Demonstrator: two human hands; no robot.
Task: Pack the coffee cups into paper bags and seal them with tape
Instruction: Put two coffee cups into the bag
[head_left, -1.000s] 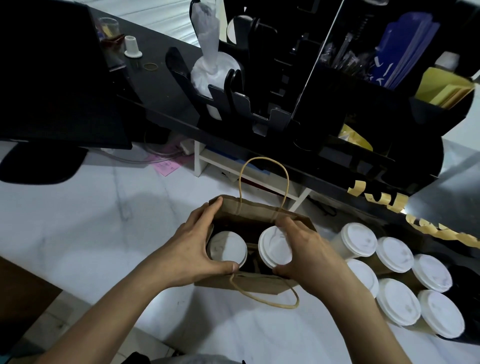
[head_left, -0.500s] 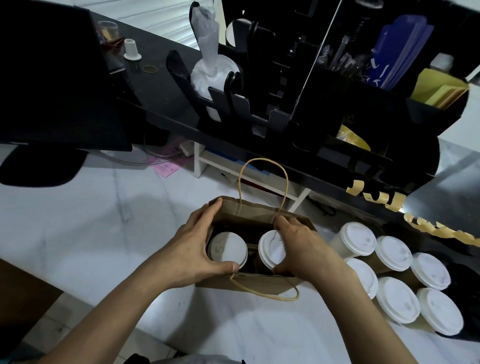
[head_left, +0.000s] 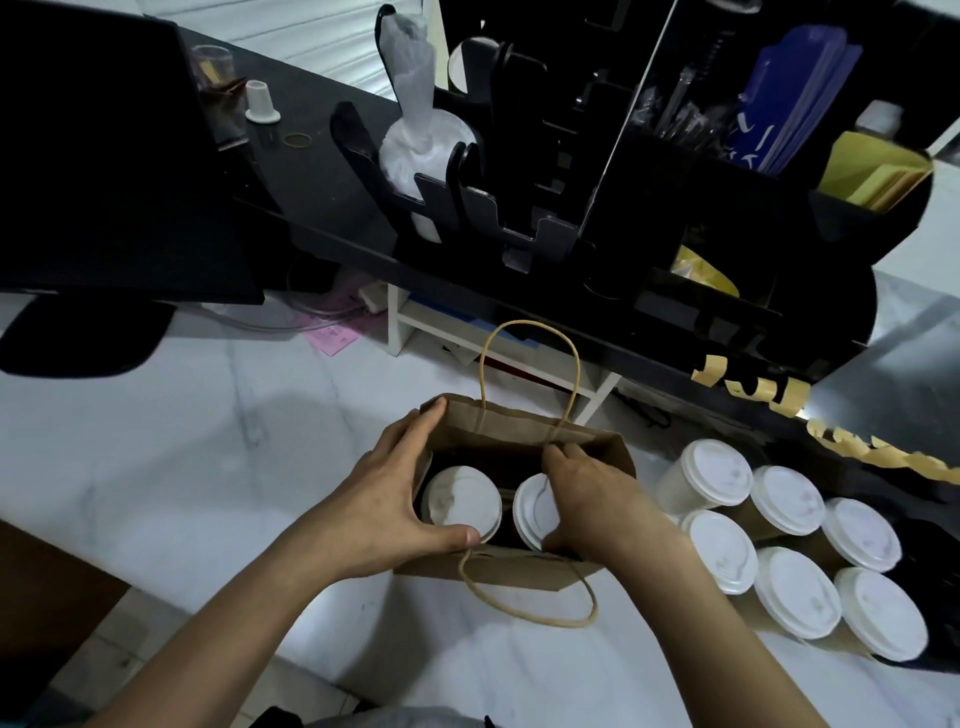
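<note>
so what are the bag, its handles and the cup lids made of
The bag looks like matte brown kraft paper: dull and creased at its folded rim. Its handles look like twisted paper cord in a lighter tan, thin and holding a loop. The cup lids look like white plastic, smooth with a moulded raised rim, though moulded fibre cannot be ruled out.

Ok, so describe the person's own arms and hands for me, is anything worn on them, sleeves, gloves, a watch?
Both forearms are bare as far as the picture shows, with no sleeve edge in view. The left hand and right hand wear no gloves. No watch, bracelet or ring is visible on either wrist or on the fingers that show. Nails look short and unpainted.
</note>
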